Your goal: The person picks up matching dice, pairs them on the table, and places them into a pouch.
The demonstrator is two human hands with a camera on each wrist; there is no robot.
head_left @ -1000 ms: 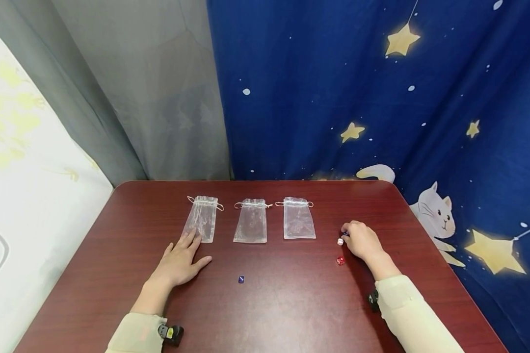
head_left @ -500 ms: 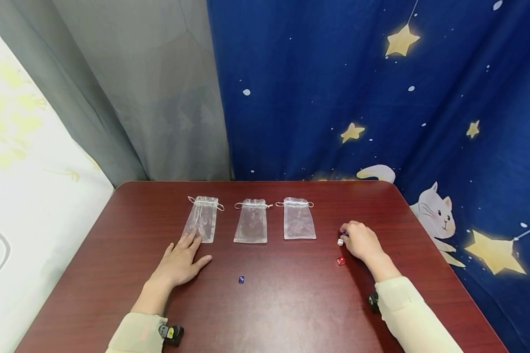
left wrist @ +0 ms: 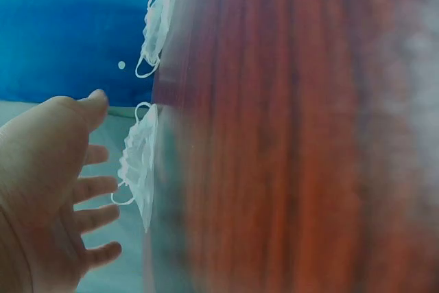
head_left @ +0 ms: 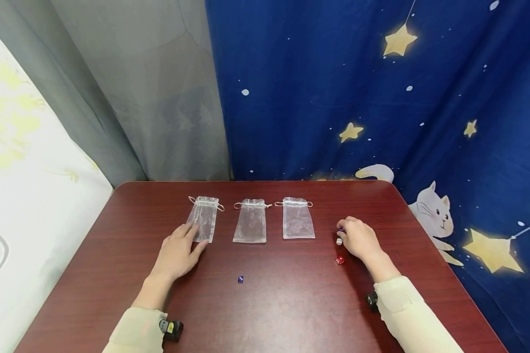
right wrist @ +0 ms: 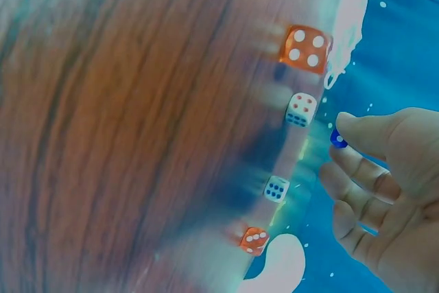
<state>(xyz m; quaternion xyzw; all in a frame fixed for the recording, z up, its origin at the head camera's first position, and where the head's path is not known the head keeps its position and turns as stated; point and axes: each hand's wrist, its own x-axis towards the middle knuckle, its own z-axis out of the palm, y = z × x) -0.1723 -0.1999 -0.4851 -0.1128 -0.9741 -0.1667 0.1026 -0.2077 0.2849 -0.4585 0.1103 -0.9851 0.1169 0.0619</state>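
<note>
My right hand (head_left: 359,239) pinches a small blue die (right wrist: 337,138) between thumb and fingertips, over the right side of the table. Beside that hand lie a white die (head_left: 339,241) and a red die (head_left: 340,260). Two further dice, one white (right wrist: 276,189) and one red (right wrist: 254,240), show in the right wrist view; the hand hides them from the head view. At the left, my left hand (head_left: 175,252) holds nothing, its fingers at the lower end of the left sheer drawstring bag (head_left: 205,215). Another blue die (head_left: 240,279) lies apart, near the table's middle.
Two more sheer drawstring bags, the middle one (head_left: 251,223) and the right one (head_left: 298,220), lie flat in a row with the left one. The reddish-brown table (head_left: 282,314) ends at a blue starry curtain (head_left: 300,98) and a grey one (head_left: 159,98).
My left hand has drawn back slightly to the left, its fingers more bent. My right hand has shifted slightly left with the blue die.
</note>
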